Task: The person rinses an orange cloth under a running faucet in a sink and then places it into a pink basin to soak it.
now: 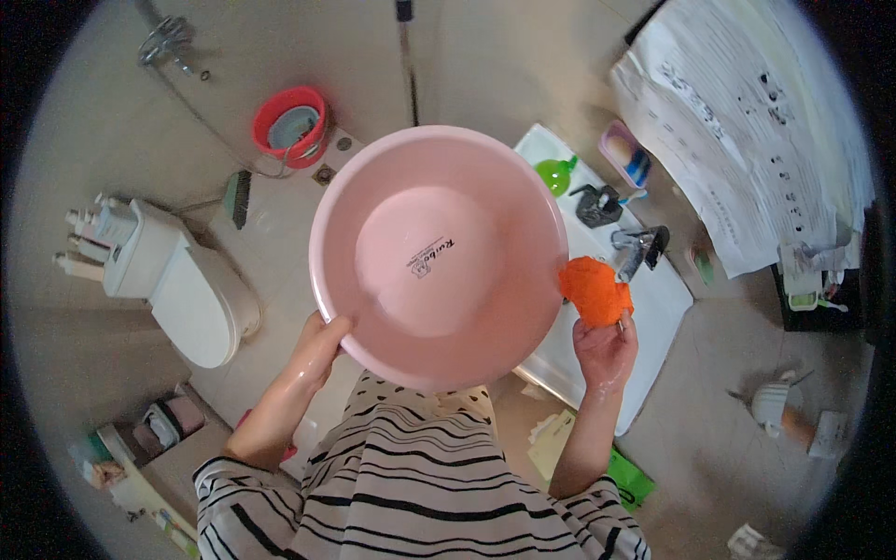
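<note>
A large round pink basin (434, 345) is held up in front of my body, its inside facing me. My left hand (320, 347) is closed on its lower left rim, thumb over the edge. On the basin's right, my right hand (606, 350) holds a bright orange cloth (597, 291) against the outside of the rim. Its fingers are partly hidden by the cloth. Beneath that hand lies the white sink (644, 359), with a chrome faucet (640, 250) just beyond the cloth.
Around the sink stand a green bottle (555, 175), a black holder (597, 205) and a soap dish (625, 154). At the left is a white toilet (201, 303); a red bucket (291, 126) and a brush (238, 199) are farther back. Papers (737, 140) hang at right.
</note>
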Demonstrator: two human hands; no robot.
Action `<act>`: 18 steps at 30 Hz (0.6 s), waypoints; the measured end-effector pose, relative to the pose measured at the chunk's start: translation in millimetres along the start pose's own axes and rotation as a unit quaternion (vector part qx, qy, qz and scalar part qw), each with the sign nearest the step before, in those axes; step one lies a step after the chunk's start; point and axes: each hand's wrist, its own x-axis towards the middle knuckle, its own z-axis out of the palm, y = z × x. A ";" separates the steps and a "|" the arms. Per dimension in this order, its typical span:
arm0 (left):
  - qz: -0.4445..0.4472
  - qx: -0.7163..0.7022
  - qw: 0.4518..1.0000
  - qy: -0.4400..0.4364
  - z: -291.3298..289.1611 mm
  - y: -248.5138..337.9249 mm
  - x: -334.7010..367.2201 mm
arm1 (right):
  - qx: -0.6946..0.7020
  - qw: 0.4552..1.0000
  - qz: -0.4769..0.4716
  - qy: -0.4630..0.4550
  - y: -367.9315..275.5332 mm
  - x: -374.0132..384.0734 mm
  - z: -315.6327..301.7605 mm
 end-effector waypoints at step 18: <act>-0.107 0.132 0.983 -0.064 202.3 -39.0 3.5 | -0.158 0.979 0.096 0.087 -148.3 126.8 -158.9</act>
